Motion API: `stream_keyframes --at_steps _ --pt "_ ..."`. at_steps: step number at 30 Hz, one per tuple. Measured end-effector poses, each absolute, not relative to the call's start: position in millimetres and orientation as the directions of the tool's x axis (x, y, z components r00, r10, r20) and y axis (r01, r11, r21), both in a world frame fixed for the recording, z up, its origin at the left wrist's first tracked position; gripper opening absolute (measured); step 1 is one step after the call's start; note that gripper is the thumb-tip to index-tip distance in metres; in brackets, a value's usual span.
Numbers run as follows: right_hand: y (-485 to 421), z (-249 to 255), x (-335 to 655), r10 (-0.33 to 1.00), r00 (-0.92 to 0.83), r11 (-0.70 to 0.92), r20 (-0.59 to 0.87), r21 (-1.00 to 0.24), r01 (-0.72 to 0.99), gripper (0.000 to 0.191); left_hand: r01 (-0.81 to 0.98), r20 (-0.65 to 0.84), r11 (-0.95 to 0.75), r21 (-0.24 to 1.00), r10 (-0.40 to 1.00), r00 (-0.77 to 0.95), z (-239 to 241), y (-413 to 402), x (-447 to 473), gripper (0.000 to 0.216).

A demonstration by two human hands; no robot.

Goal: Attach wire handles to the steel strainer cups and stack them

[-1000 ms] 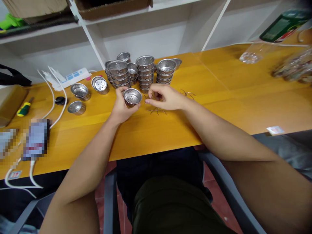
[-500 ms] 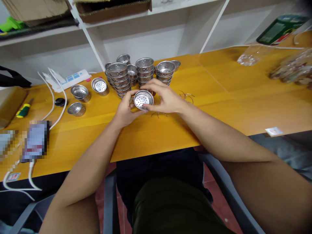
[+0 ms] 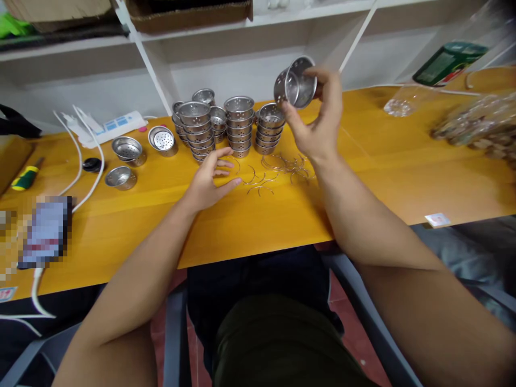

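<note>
Pinched by its rim, a perforated metal cup (image 3: 300, 88) is tilted in the air in my right hand (image 3: 320, 118), with its mouth turned toward the right. It hangs above and right of the nearest stack of cups (image 3: 269, 129). My left hand (image 3: 212, 180) is just over the table, fingers apart and holding nothing. Several thin curved wire pieces (image 3: 282, 166) lie to the right of it. Behind my left hand rise more stacks of perforated cups (image 3: 196, 129), and another stack (image 3: 239, 123) stands in the middle.
Loose cups (image 3: 121, 178) lie at the left, near a black cap (image 3: 92, 164), white cables and a power strip (image 3: 121, 123). A screwdriver (image 3: 26, 177) lies farther left. A plastic bottle (image 3: 443, 64) and a clear bag (image 3: 484, 121) are at the right. Shelving (image 3: 242, 54) borders the back.
My right hand has lifted the cup up and to the right, away from my left hand. The left hand has let go of it and stays low with its fingers spread.
</note>
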State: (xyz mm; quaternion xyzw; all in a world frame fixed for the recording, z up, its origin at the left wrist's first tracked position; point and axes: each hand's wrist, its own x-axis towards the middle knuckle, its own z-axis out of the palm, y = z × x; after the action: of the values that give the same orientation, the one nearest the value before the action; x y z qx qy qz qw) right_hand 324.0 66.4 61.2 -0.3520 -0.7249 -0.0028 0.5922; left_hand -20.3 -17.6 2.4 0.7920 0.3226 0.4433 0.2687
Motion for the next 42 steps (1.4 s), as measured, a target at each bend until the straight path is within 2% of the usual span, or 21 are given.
stream_keyframes --at_steps 2,5,8,12,14,21,29,38,40,42 --pt "82 56 335 0.506 -0.088 0.724 0.858 -0.368 0.583 0.057 0.287 0.524 -0.642 0.711 0.756 0.392 5 -18 -21 0.071" --pt "98 44 336 0.579 -0.177 0.703 0.796 -0.377 0.603 0.064 0.318 0.519 -0.642 0.698 0.759 0.392 7 -18 -22 0.062" --pt "102 40 329 0.644 -0.192 0.67 0.74 -0.425 0.609 0.069 0.342 0.521 -0.661 0.668 0.743 0.42 10 -18 -23 0.052" --pt "104 41 328 0.68 -0.239 0.661 0.694 -0.438 0.609 0.064 0.337 0.542 -0.688 0.643 0.719 0.435 12 -18 -24 0.046" --pt "108 40 331 0.669 -0.256 0.681 0.697 -0.438 0.587 0.064 0.332 0.549 -0.692 0.641 0.716 0.432 12 -18 -24 0.045" --pt "115 33 331 0.648 -0.289 0.73 0.704 -0.466 0.501 0.094 0.359 0.523 -0.662 0.658 0.745 0.414 13 -19 -22 0.045" --pt "129 34 337 0.651 -0.297 0.722 0.699 -0.448 0.527 0.089 0.376 0.498 -0.649 0.662 0.755 0.427 13 -20 -21 0.044" --pt "117 37 330 0.558 -0.352 0.809 0.751 -0.398 0.432 0.121 0.377 0.497 -0.652 0.658 0.752 0.432 13 -21 -23 0.044" --pt "118 37 330 0.561 -0.356 0.81 0.747 -0.406 0.424 0.12 0.37 0.503 -0.657 0.657 0.748 0.434 13 -21 -23 0.044" --pt "119 38 330 0.588 -0.334 0.791 0.737 -0.436 0.43 0.111 0.368 0.505 -0.658 0.657 0.746 0.433 13 -21 -23 0.044"
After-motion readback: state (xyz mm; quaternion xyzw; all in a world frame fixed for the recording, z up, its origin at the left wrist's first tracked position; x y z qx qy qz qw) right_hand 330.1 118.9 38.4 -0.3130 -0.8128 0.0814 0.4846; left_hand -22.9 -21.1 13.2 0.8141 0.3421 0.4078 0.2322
